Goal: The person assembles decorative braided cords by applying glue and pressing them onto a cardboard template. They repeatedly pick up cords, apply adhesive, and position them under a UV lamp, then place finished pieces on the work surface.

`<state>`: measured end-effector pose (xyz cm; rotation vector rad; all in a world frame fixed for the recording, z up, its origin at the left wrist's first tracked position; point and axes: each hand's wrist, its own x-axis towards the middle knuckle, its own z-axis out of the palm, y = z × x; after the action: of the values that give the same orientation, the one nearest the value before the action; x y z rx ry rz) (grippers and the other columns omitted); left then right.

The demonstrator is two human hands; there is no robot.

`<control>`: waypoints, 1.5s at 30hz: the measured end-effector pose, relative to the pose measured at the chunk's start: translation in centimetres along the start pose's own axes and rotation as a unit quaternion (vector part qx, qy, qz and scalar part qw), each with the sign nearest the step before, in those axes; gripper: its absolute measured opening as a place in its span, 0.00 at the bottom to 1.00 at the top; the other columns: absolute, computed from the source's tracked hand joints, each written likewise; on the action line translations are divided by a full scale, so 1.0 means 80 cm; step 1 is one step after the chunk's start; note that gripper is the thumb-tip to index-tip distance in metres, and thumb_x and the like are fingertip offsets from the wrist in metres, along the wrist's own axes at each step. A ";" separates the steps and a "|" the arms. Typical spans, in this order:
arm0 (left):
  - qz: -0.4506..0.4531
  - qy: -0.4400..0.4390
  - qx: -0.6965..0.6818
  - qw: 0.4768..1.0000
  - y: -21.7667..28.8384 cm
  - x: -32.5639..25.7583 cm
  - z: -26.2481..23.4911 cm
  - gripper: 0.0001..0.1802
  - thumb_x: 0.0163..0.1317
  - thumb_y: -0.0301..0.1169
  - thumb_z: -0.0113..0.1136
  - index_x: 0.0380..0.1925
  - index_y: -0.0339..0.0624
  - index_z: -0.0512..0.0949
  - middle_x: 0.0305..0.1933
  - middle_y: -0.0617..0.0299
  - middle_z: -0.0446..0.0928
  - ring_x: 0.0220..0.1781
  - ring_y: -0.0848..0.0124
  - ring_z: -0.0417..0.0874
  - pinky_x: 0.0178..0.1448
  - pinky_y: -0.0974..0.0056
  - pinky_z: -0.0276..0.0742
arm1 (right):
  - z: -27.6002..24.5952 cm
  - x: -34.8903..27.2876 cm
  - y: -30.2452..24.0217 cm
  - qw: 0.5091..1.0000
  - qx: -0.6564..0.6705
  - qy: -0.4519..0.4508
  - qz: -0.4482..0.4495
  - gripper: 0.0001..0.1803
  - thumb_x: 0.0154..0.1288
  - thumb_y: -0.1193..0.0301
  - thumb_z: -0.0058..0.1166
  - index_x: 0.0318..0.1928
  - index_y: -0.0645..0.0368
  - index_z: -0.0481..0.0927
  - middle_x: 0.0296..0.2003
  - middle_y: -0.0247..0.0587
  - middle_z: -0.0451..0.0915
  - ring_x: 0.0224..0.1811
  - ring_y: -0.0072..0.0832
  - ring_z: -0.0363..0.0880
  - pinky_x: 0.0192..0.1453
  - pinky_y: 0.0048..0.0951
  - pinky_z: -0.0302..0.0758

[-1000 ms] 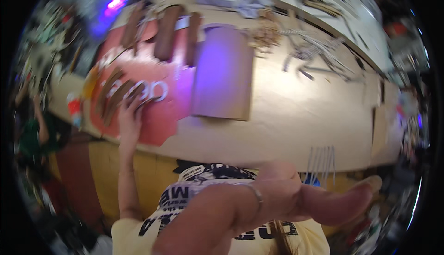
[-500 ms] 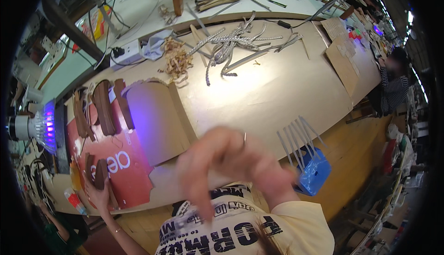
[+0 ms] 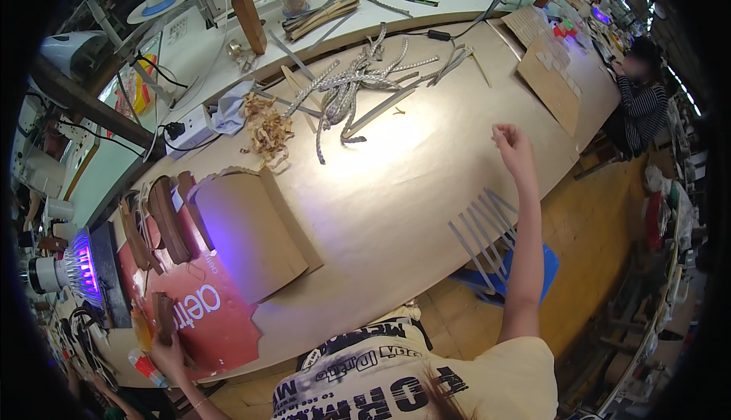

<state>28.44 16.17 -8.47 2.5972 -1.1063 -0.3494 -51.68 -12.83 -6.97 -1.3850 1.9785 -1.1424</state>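
At the near left, my left hand [image 3: 169, 353] is closed round a brown leather-like strip [image 3: 162, 315], which stands on a red board [image 3: 221, 340]. Far from it, my right hand [image 3: 515, 148] is held out over the right part of the table with its fingers curled together. Whatever those fingers hold, if anything, is too small to make out. More brown curved strips [image 3: 169, 222] lie at the board's far end, beside a large curved brown panel [image 3: 247, 241] with a scalloped edge.
Braided grey cords [image 3: 343, 96] and pale curly scraps [image 3: 266, 132] lie on the brown-covered table. Grey strips [image 3: 474, 233] jut over the near edge above a blue stool [image 3: 544, 271]. A purple-lit lamp [image 3: 82, 268] stands left. A person in stripes [image 3: 643, 108] sits at the far right.
My right hand has swung from the near middle, where it was blurred, out to the right over the table. The left hand stays at the strip. The whole view has shifted a little.
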 end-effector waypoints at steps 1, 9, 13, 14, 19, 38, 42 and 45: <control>0.022 0.024 -0.008 0.999 0.003 0.001 0.000 0.25 0.58 0.33 0.67 0.54 0.30 0.76 0.48 0.45 0.80 0.46 0.57 0.84 0.52 0.58 0.77 | 0.003 0.024 0.002 0.999 -0.031 0.004 0.017 0.17 0.68 0.64 0.57 0.47 0.66 0.81 0.33 0.42 0.85 0.36 0.24 0.84 0.42 0.25 0.78; 0.061 0.214 0.212 0.952 0.046 -0.033 0.011 0.44 0.60 0.42 0.65 0.72 0.39 0.56 0.71 0.37 0.59 0.72 0.42 0.60 0.74 0.48 0.58 | 0.135 0.201 -0.032 0.991 -0.116 0.036 0.064 0.28 0.60 0.58 0.64 0.54 0.66 0.77 0.38 0.50 0.85 0.41 0.38 0.86 0.48 0.35 0.81; 0.096 0.271 0.195 0.938 0.091 -0.059 0.010 0.43 0.62 0.40 0.63 0.73 0.41 0.55 0.74 0.38 0.56 0.75 0.43 0.58 0.76 0.48 0.54 | 0.149 0.217 -0.015 0.985 -0.149 0.028 0.078 0.31 0.59 0.59 0.67 0.57 0.66 0.75 0.37 0.44 0.84 0.38 0.27 0.84 0.41 0.28 0.79; 0.062 0.262 0.196 0.943 0.109 -0.068 0.010 0.42 0.62 0.39 0.62 0.73 0.40 0.56 0.74 0.39 0.57 0.74 0.43 0.59 0.76 0.48 0.55 | 0.145 0.212 -0.014 0.984 -0.133 0.016 0.119 0.31 0.60 0.60 0.66 0.59 0.66 0.74 0.35 0.40 0.84 0.36 0.21 0.83 0.37 0.24 0.78; 0.230 0.217 -0.047 0.948 0.235 -0.103 0.013 0.30 0.63 0.28 0.61 0.65 0.37 0.68 0.73 0.43 0.60 0.74 0.50 0.62 0.74 0.48 0.58 | 0.091 0.108 -0.049 0.974 0.163 -0.121 0.104 0.23 0.66 0.70 0.61 0.59 0.64 0.76 0.37 0.31 0.83 0.36 0.18 0.80 0.48 0.26 0.75; 0.147 -0.350 -0.657 0.652 0.484 -0.109 0.045 0.33 0.68 0.25 0.59 0.69 0.29 0.57 0.56 0.47 0.79 0.58 0.67 0.80 0.62 0.66 0.77 | 0.138 -0.192 -0.254 0.776 0.335 -0.533 -0.037 0.21 0.64 0.81 0.58 0.58 0.68 0.77 0.32 0.33 0.77 0.35 0.19 0.76 0.39 0.23 0.76; 0.130 -0.314 -0.661 0.669 0.472 -0.109 0.046 0.28 0.67 0.23 0.60 0.65 0.29 0.63 0.52 0.48 0.81 0.54 0.69 0.83 0.60 0.67 0.79 | 0.142 -0.203 -0.254 0.773 0.306 -0.556 -0.021 0.21 0.64 0.82 0.58 0.59 0.67 0.77 0.31 0.33 0.77 0.34 0.20 0.76 0.40 0.23 0.75; 0.109 -0.290 -0.657 0.687 0.460 -0.102 0.042 0.25 0.66 0.22 0.60 0.62 0.30 0.67 0.51 0.49 0.82 0.53 0.70 0.83 0.59 0.67 0.79 | 0.151 -0.217 -0.252 0.773 0.283 -0.567 -0.048 0.21 0.64 0.82 0.57 0.58 0.67 0.77 0.31 0.34 0.77 0.34 0.20 0.76 0.41 0.23 0.75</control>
<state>-2.42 -2.73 2.52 1.0363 -0.7564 -1.3519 -25.16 -4.21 1.74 -1.3171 0.6278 -0.5552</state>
